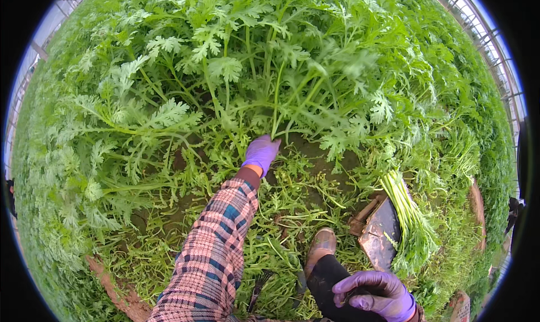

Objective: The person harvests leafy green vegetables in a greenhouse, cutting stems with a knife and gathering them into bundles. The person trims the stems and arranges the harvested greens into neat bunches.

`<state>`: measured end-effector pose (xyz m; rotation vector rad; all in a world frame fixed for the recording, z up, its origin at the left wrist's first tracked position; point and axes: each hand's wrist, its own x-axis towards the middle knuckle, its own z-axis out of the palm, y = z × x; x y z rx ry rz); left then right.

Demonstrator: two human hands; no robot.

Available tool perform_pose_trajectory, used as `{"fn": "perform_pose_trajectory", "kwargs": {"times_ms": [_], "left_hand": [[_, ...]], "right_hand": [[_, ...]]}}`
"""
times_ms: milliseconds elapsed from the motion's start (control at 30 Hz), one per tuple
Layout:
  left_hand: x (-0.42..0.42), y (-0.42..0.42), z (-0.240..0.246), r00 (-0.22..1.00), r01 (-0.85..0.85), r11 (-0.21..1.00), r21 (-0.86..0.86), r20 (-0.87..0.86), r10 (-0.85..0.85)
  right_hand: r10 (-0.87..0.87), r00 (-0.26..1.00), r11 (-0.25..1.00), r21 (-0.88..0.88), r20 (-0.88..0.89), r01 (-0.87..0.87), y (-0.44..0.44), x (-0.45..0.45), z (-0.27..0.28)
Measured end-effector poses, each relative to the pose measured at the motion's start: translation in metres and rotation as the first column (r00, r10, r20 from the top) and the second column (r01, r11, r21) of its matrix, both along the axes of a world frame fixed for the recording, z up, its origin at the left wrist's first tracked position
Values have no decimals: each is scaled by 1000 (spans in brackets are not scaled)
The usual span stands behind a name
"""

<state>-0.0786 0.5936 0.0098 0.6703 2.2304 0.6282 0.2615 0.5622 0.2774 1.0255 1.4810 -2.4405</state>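
My left hand (262,152), in a purple glove, reaches to the base of standing leafy green plants (228,69) with lobed leaves. Its fingers are closed around a green stem (276,98) near the soil. Low at the right is my right hand (373,294), also purple-gloved, beside my dark trouser leg, with its fingers curled; something small and dark may be between thumb and fingers, but I cannot tell. A bundle of cut stems (400,204) lies on a dark board (382,233) to the right, leaves towards me.
My boot (322,246) stands among cut stems and leaves on the ground. A dark, fringed object (258,290) lies left of my leg. Strips of bare soil (114,288) show at both sides. Greenhouse framing (498,48) rises at the outer edges. Dark shapes stand at the far right.
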Motion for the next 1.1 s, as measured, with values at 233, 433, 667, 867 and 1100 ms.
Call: {"fn": "perform_pose_trajectory", "kwargs": {"times_ms": [233,433,667,867,1100], "left_hand": [[15,-4,7,989,-139,958,251,77,123],[9,35,1,958,187,978,98,-240,-159],[17,22,15,984,1,964,265,172,-48],[27,100,-2,970,182,944,274,-207,-127],[1,93,-2,954,299,951,-78,20,-298]], "right_hand": [[-22,997,999,-47,70,26,8,-1,2],[-40,997,997,-69,73,45,13,0,0],[-65,996,993,-100,55,70,19,4,-1],[-109,993,986,-121,47,114,25,4,-4],[-133,991,982,-137,12,133,34,6,-5]]}}
